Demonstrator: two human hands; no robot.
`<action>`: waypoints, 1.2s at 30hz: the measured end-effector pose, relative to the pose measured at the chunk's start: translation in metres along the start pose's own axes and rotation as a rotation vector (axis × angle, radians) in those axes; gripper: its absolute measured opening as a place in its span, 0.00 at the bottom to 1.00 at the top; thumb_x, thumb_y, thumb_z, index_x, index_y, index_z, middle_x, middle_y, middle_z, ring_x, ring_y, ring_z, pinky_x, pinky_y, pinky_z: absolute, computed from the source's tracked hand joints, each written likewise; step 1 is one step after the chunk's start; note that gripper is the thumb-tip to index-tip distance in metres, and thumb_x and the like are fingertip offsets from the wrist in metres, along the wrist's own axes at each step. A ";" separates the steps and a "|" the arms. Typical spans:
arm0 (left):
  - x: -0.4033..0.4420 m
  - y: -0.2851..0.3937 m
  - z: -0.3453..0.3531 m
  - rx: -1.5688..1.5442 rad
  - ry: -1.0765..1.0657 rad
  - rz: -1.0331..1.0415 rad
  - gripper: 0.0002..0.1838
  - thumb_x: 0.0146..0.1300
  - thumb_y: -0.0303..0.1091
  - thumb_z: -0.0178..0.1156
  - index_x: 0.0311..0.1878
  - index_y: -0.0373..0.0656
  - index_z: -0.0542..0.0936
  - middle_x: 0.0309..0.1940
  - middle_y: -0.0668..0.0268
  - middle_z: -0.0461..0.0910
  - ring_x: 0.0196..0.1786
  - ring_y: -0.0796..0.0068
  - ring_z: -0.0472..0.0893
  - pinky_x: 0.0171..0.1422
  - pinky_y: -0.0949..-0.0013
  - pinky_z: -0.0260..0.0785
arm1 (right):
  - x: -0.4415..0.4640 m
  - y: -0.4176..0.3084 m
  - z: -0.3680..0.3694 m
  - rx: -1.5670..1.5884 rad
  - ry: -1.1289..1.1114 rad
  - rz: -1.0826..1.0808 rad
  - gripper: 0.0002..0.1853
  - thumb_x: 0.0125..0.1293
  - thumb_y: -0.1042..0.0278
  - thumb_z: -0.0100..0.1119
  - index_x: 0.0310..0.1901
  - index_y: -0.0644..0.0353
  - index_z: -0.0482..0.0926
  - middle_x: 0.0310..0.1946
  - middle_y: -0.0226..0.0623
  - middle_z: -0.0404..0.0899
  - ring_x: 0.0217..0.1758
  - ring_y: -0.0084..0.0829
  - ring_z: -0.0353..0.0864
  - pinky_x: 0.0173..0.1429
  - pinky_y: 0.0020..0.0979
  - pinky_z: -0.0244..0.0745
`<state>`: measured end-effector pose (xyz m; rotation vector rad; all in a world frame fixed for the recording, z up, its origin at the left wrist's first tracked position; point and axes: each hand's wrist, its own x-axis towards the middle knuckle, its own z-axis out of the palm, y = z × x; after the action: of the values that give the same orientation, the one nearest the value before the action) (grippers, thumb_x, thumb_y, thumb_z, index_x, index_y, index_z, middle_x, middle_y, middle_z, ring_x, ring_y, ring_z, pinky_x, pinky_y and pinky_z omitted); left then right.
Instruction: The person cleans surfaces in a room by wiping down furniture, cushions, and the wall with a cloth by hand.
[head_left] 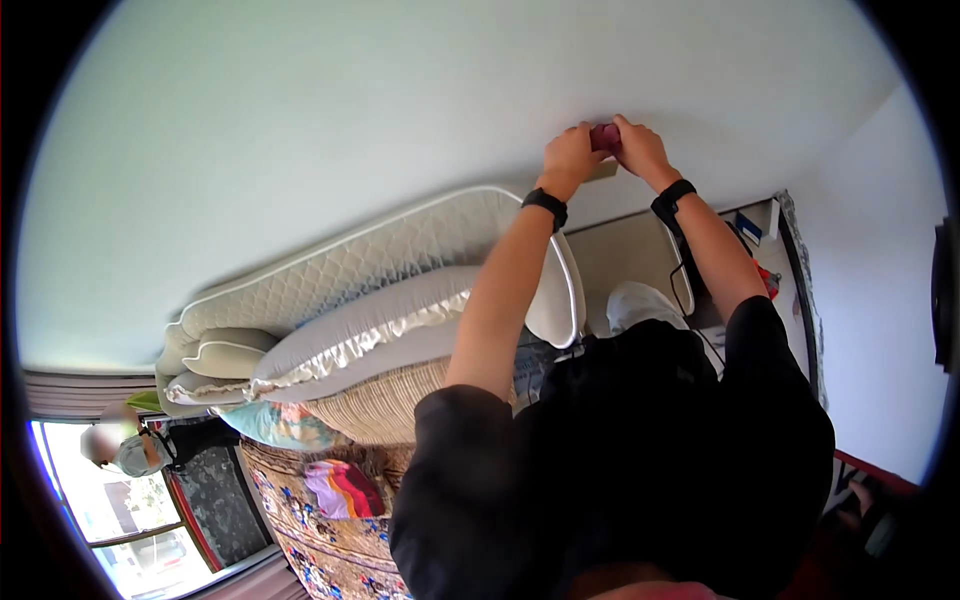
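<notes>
Both of my arms reach up and forward to the pale wall point(370, 110). My left hand point(571, 158) and my right hand point(641, 150) are closed on opposite sides of a small dark red thing point(604, 138). Its kind is hard to make out, as my fingers cover its sides. Just below my hands a small beige flat piece point(602, 172) shows against the wall, partly hidden by them. Each wrist has a black band on it.
Left of my arms stands a padded headboard point(370, 235) with grey frilled pillows point(370, 310) and a patterned bedspread point(290, 510). A bedside surface point(625, 250) with a cable lies below my hands. Another person point(140, 450) is by the window point(130, 510).
</notes>
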<state>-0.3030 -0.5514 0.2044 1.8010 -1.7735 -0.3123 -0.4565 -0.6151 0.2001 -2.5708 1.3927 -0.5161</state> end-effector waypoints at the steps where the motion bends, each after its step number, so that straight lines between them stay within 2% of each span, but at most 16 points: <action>1: -0.009 -0.001 0.002 0.014 -0.087 -0.043 0.22 0.55 0.45 0.73 0.45 0.42 0.78 0.43 0.56 0.83 0.48 0.50 0.81 0.49 0.53 0.75 | -0.009 0.002 0.006 -0.008 -0.055 0.003 0.16 0.59 0.64 0.65 0.46 0.56 0.71 0.32 0.47 0.84 0.39 0.53 0.83 0.40 0.50 0.77; 3: -0.024 -0.003 0.007 0.025 -0.150 -0.022 0.26 0.53 0.49 0.74 0.45 0.41 0.77 0.39 0.57 0.85 0.44 0.51 0.84 0.46 0.53 0.77 | -0.030 0.005 0.017 0.045 -0.062 0.057 0.16 0.59 0.63 0.66 0.45 0.56 0.71 0.32 0.47 0.84 0.39 0.53 0.83 0.40 0.50 0.77; 6: -0.053 -0.004 0.018 -0.155 -0.125 -0.048 0.24 0.55 0.47 0.74 0.44 0.39 0.78 0.39 0.53 0.84 0.45 0.48 0.83 0.47 0.53 0.75 | -0.066 0.009 0.023 0.143 -0.099 0.082 0.18 0.59 0.61 0.66 0.46 0.56 0.71 0.33 0.48 0.84 0.39 0.55 0.83 0.40 0.50 0.76; 10: -0.093 0.019 0.003 -0.288 -0.167 -0.093 0.25 0.52 0.46 0.75 0.48 0.40 0.80 0.42 0.54 0.84 0.46 0.51 0.83 0.47 0.53 0.75 | -0.101 0.011 0.012 0.261 -0.132 0.038 0.20 0.60 0.61 0.67 0.51 0.55 0.73 0.35 0.51 0.84 0.40 0.56 0.82 0.40 0.49 0.77; 13: -0.121 0.043 0.006 -0.386 -0.093 -0.140 0.23 0.53 0.41 0.75 0.47 0.38 0.79 0.41 0.53 0.84 0.43 0.54 0.84 0.45 0.56 0.76 | -0.121 0.015 -0.004 0.390 -0.142 -0.011 0.20 0.59 0.62 0.68 0.50 0.57 0.74 0.36 0.51 0.84 0.40 0.56 0.82 0.41 0.46 0.78; 16: -0.132 0.062 0.024 -0.665 -0.022 -0.290 0.22 0.57 0.39 0.73 0.47 0.35 0.78 0.39 0.57 0.83 0.39 0.64 0.84 0.42 0.63 0.76 | -0.133 0.023 -0.011 0.520 -0.126 0.009 0.18 0.58 0.63 0.69 0.47 0.58 0.75 0.35 0.49 0.84 0.39 0.52 0.84 0.41 0.41 0.78; 17: -0.134 0.071 0.030 -0.801 -0.010 -0.385 0.21 0.58 0.39 0.72 0.48 0.35 0.78 0.38 0.59 0.82 0.38 0.67 0.83 0.41 0.65 0.76 | -0.137 0.023 -0.018 0.612 -0.183 0.077 0.18 0.57 0.63 0.71 0.46 0.59 0.77 0.33 0.46 0.84 0.37 0.46 0.85 0.42 0.37 0.78; 19: -0.132 0.086 0.048 -1.071 0.023 -0.573 0.21 0.60 0.38 0.71 0.49 0.35 0.76 0.36 0.64 0.81 0.37 0.74 0.81 0.40 0.69 0.76 | -0.146 0.034 -0.017 0.700 -0.171 0.101 0.18 0.57 0.63 0.70 0.45 0.60 0.77 0.33 0.44 0.84 0.37 0.42 0.85 0.43 0.36 0.77; 22: -0.129 0.096 0.088 -1.224 -0.027 -0.706 0.21 0.62 0.40 0.70 0.50 0.38 0.75 0.35 0.68 0.79 0.38 0.77 0.81 0.40 0.70 0.77 | -0.166 0.069 -0.009 0.748 -0.201 0.147 0.20 0.57 0.64 0.70 0.49 0.62 0.78 0.36 0.45 0.85 0.39 0.39 0.86 0.45 0.34 0.78; 24: -0.130 0.102 0.117 -1.250 -0.108 -0.764 0.20 0.64 0.42 0.68 0.51 0.39 0.76 0.37 0.66 0.81 0.38 0.77 0.81 0.41 0.69 0.77 | -0.181 0.095 -0.001 0.793 -0.163 0.160 0.20 0.58 0.64 0.69 0.50 0.62 0.78 0.36 0.45 0.85 0.39 0.38 0.86 0.46 0.34 0.78; 25: -0.133 0.104 0.133 -1.265 -0.149 -0.785 0.20 0.64 0.43 0.68 0.50 0.39 0.76 0.37 0.66 0.81 0.39 0.77 0.82 0.41 0.69 0.77 | -0.190 0.110 -0.001 0.751 -0.252 0.216 0.22 0.58 0.62 0.69 0.52 0.62 0.78 0.37 0.45 0.86 0.38 0.39 0.86 0.45 0.35 0.79; 28: -0.151 0.103 0.198 -1.214 -0.243 -0.835 0.20 0.66 0.44 0.67 0.49 0.38 0.77 0.39 0.64 0.83 0.37 0.76 0.82 0.39 0.69 0.77 | -0.222 0.156 0.019 0.801 -0.451 0.400 0.21 0.61 0.67 0.67 0.55 0.66 0.76 0.33 0.42 0.85 0.31 0.28 0.84 0.39 0.29 0.78; 29: -0.165 0.102 0.226 -1.180 -0.259 -0.860 0.20 0.66 0.45 0.67 0.50 0.38 0.77 0.39 0.63 0.83 0.36 0.76 0.82 0.39 0.69 0.77 | -0.242 0.177 0.042 0.737 -0.417 0.364 0.20 0.62 0.69 0.66 0.53 0.66 0.77 0.30 0.42 0.84 0.26 0.25 0.82 0.34 0.27 0.77; 31: -0.195 0.086 0.294 -1.090 -0.315 -0.937 0.22 0.66 0.44 0.66 0.53 0.37 0.77 0.40 0.62 0.83 0.34 0.75 0.83 0.38 0.69 0.78 | -0.285 0.208 0.082 0.429 -0.427 0.232 0.24 0.59 0.62 0.70 0.54 0.63 0.74 0.35 0.51 0.83 0.37 0.48 0.85 0.41 0.42 0.78; 32: -0.210 0.079 0.325 -1.034 -0.352 -0.999 0.23 0.66 0.44 0.66 0.55 0.36 0.76 0.41 0.61 0.83 0.33 0.75 0.83 0.38 0.69 0.78 | -0.305 0.219 0.100 0.420 -0.530 0.309 0.26 0.59 0.60 0.70 0.55 0.62 0.72 0.37 0.54 0.82 0.43 0.57 0.81 0.45 0.49 0.76; 36: -0.268 0.085 0.401 -1.003 -0.406 -1.108 0.27 0.66 0.41 0.65 0.63 0.38 0.72 0.44 0.58 0.83 0.37 0.73 0.83 0.39 0.69 0.77 | -0.376 0.260 0.158 0.400 -0.674 0.341 0.23 0.61 0.61 0.65 0.54 0.59 0.70 0.35 0.51 0.83 0.37 0.54 0.83 0.39 0.50 0.78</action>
<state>-0.6166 -0.3834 -0.1322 1.7277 -0.3608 -1.7113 -0.7879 -0.4455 -0.1093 -1.8685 1.2647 0.1197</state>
